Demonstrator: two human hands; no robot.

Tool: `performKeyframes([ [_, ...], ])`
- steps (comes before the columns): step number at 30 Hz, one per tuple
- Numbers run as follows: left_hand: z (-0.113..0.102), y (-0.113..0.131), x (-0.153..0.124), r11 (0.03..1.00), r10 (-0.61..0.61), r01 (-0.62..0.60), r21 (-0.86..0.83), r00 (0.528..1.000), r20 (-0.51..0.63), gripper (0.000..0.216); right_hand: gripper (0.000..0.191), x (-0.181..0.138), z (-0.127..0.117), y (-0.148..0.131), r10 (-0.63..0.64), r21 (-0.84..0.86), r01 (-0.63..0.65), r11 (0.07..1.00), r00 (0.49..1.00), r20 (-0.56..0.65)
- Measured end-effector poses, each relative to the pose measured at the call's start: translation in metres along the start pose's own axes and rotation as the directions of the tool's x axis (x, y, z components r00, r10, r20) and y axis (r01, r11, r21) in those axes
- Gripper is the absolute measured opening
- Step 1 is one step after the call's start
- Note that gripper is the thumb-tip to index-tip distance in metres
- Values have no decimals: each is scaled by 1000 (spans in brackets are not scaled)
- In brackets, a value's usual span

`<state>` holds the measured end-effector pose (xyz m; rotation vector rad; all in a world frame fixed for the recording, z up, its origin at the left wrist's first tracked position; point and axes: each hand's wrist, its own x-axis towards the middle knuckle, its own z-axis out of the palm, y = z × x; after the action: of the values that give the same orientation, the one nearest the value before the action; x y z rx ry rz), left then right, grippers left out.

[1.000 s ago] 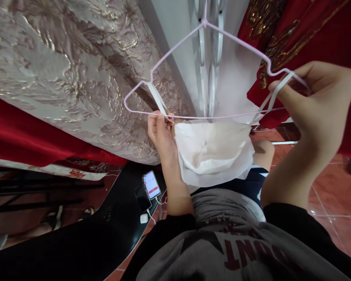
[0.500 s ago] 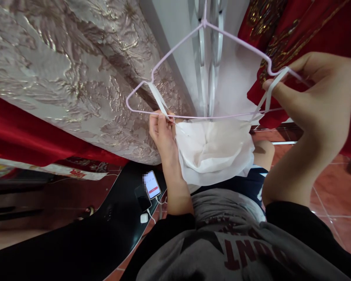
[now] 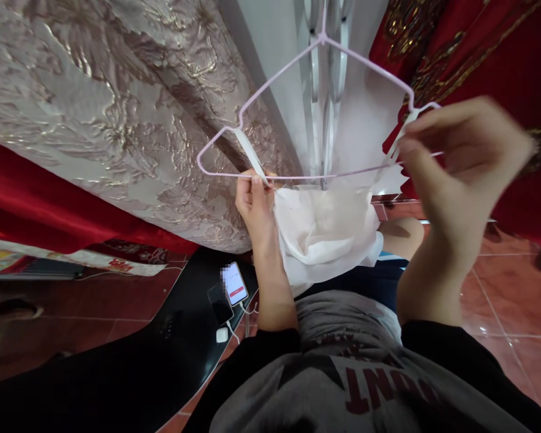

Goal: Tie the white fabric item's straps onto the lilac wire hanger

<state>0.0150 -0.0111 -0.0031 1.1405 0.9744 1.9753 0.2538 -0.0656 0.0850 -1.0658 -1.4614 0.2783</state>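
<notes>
A pale pink wire hanger (image 3: 293, 66) hangs in front of me with a small white strappy garment (image 3: 327, 231) below it. My left hand (image 3: 253, 207) pinches the garment's left top edge, where its white strap (image 3: 251, 155) loops over the hanger's left notch. My right hand (image 3: 453, 162), blurred by motion, is closed on the right strap at the hanger's right shoulder. The garment's body sags between both hands.
A beige embroidered fabric (image 3: 117, 114) hangs at the left, red gold-trimmed cloth (image 3: 487, 66) at the right. A phone (image 3: 235, 284) on a charger cable lies on a black seat (image 3: 180, 325) below. Red floor tiles (image 3: 509, 300) lie underneath.
My right hand has moved left and inward along the hanger's right shoulder with the strap. The hanger has shifted slightly right. My left hand has kept its pinch.
</notes>
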Motion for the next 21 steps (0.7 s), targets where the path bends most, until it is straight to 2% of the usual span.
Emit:
performKeyframes([
  [2,3,3,-3,999,-14,13,-30,1000,-21,51,13,-12,15,6,97,18,-104,994,965,243],
  [4,5,5,-5,999,-31,30,-17,999,-33,52,21,-22,34,17,170,32,-195,980,914,369],
  [5,6,5,-6,999,-41,41,-10,998,-37,51,22,-28,43,23,196,56,-231,971,911,362],
  [8,2,3,-7,996,-82,80,-34,996,-42,48,26,-40,65,35,237,160,-274,948,947,219],
  [11,-11,6,-6,994,-105,104,-16,994,-41,42,32,-46,73,38,243,199,-268,943,960,140],
  [13,-23,14,-5,990,-122,121,73,992,20,36,33,-46,73,38,245,203,-268,942,961,129],
  [17,-39,48,-7,963,-189,139,233,959,213,31,30,-43,69,42,259,221,-279,934,959,115],
  [21,-32,92,-3,982,-177,148,120,940,293,35,31,-40,67,47,278,260,-301,918,953,122],
])
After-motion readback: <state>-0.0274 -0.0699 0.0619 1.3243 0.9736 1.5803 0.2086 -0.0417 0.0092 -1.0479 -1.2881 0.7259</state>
